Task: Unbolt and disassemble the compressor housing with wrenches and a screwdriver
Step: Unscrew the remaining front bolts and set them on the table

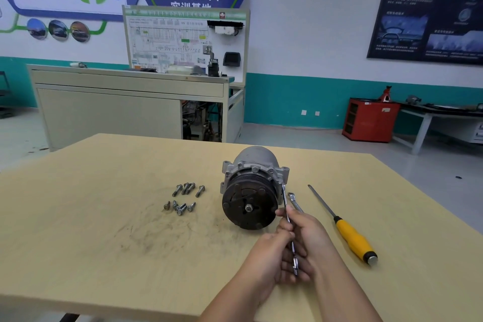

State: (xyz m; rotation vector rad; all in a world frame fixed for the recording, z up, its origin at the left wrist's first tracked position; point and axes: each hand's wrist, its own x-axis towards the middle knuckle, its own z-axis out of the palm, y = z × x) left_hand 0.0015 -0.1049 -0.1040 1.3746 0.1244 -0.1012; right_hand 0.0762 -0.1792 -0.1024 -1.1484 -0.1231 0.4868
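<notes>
- Head view: your pale yellow wooden table [104, 217] carries all the work items; inspection follows.
- Grey cast-metal compressor housing [254, 162] lies on its side near the table's middle, with its dark, rust-stained round pulley face [248, 206] turned toward you and a hex nut at the hub.
- Slim silver wrench [285, 198] runs from your hands up to the right-hand flange of the housing. Its upper end sits at the flange edge, but the seating on a bolt head cannot be told.
- Your left hand [271, 253] grips the lower part of the wrench shaft with curled fingers.
- Your right hand [311, 238] grips the same shaft a little higher, with the fingertips close to the pulley rim. Both hands are pressed together, just right of and in front of the pulley.
- Second silver wrench [294, 200] lies on the table just right of the first, its lower part hidden behind your right hand.
- Long screwdriver with a yellow and black handle [352, 238] lies on the table right of your hands, clear of them, with the blade pointing away from you.
- Loose grey steel bolts [188, 189] lie in two small clusters left of the compressor, well apart from it.
- Beige metal bench cabinet [130, 112] and red cabinet [369, 120] stand on the floor beyond the table.
</notes>
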